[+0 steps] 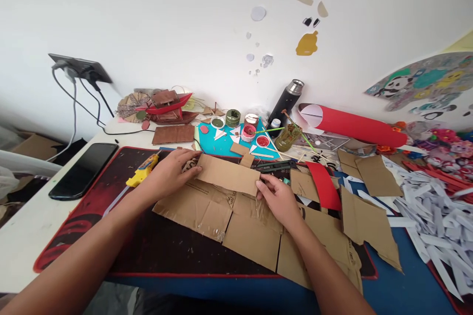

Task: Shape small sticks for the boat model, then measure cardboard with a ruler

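A narrow strip of brown cardboard [228,174] is held up between my two hands. My left hand [177,172] pinches its left end, thumb in front. The right end is gripped by my right hand [275,196], with the thumb on the near face and the fingers partly hidden behind. Beneath the strip, a larger creased cardboard sheet [251,236] lies on the dark mat [155,251], with slits cut into its near edge. A yellow utility knife [142,172] rests beside my left wrist, its blade partly hidden by my forearm.
A black phone [83,170] lies at the left. Behind my hands are paint jars [232,118], a black thermos [286,101], a red model boat [166,106] and a red paper roll [358,125]. Cardboard scraps [371,226] and white paper strips [443,221] cover the right side.
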The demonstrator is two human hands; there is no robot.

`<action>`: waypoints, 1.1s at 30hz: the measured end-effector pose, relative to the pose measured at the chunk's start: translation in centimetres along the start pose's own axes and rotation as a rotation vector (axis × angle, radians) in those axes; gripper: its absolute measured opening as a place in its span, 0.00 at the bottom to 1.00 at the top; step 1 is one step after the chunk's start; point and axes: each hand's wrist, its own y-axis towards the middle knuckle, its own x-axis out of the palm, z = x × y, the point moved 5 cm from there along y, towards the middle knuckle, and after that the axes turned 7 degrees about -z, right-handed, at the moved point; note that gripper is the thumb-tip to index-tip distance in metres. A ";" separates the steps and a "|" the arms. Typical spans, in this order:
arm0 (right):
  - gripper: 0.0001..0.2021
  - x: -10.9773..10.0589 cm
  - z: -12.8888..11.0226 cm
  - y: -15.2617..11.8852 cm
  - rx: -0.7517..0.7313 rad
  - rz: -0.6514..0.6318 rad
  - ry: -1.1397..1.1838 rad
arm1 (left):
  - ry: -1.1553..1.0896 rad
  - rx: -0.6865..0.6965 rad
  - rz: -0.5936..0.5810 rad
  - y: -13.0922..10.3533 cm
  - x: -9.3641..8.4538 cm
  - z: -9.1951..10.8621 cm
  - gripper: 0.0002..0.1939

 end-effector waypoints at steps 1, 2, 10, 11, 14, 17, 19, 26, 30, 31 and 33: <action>0.23 0.0 0.0 0.0 0.006 0.000 0.003 | 0.001 0.001 -0.007 0.2 0.3 0.0 0.32; 0.23 0.0 -0.1 -0.1 0.010 -0.001 0.005 | 0.002 -0.006 -0.013 0.4 0.4 0.1 0.32; 0.20 0.1 0.0 0.1 -0.017 -0.015 0.030 | 0.011 -0.104 -0.071 0.9 0.5 -0.1 0.31; 0.19 0.1 0.0 0.1 -0.021 -0.016 0.031 | 0.016 -0.109 -0.077 0.9 0.6 -0.2 0.31; 0.19 0.1 0.1 0.1 -0.019 -0.016 0.031 | 0.018 -0.132 -0.085 0.8 0.8 -0.3 0.33; 0.18 0.0 -0.1 0.0 -0.021 -0.011 0.034 | 0.003 -0.124 -0.082 0.7 1.0 -0.4 0.33; 0.18 0.0 -0.3 0.0 -0.027 -0.007 0.038 | -0.004 -0.089 -0.075 0.8 1.1 -0.4 0.31; 0.18 0.1 -0.6 0.0 -0.025 -0.001 0.056 | -0.008 -0.063 -0.061 0.9 1.2 -0.4 0.31; 0.18 0.1 -0.6 0.0 -0.032 -0.006 0.049 | -0.015 -0.082 -0.062 0.8 1.3 -0.3 0.32; 0.18 0.1 -0.6 0.0 -0.033 -0.005 0.044 | -0.020 -0.090 -0.062 0.7 1.4 -0.4 0.32; 0.18 0.1 -0.6 0.0 -0.036 -0.004 0.034 | -0.027 -0.098 -0.057 0.7 1.4 -0.4 0.32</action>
